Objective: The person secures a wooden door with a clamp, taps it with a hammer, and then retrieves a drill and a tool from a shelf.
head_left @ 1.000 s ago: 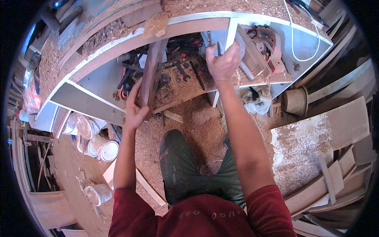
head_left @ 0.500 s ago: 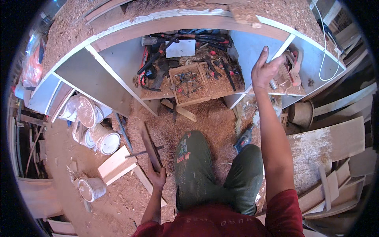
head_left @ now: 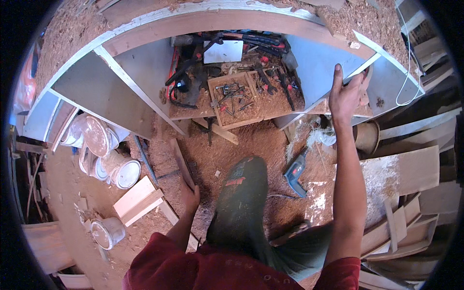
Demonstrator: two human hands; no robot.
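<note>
My left hand (head_left: 190, 195) is closed around the lower end of a narrow brown wooden strip (head_left: 181, 162), which stands tilted above the sawdust-covered floor. My right hand (head_left: 344, 102) reaches forward to the right-hand compartment of the workbench (head_left: 217, 21). Its thumb is raised, apart from the outstretched fingers. Beside those fingertips is a reddish, curved object (head_left: 366, 89), largely covered by the hand; whether they touch it I cannot tell. A teal power tool (head_left: 295, 176) with a cord lies on the floor between my knee and right forearm.
Under the bench, a shelf holds a wooden tray (head_left: 244, 121) of small metal pieces and dark tools. Stained buckets (head_left: 128, 173) and pale boards (head_left: 137, 200) lie on the left. Stacked wooden panels (head_left: 418, 169) fill the right. A white cable (head_left: 408, 58) hangs at the bench's right.
My right hand has moved right, closer to the reddish object. My right leg has swung outward, uncovering the teal power tool. The left hand still holds the wooden strip.
</note>
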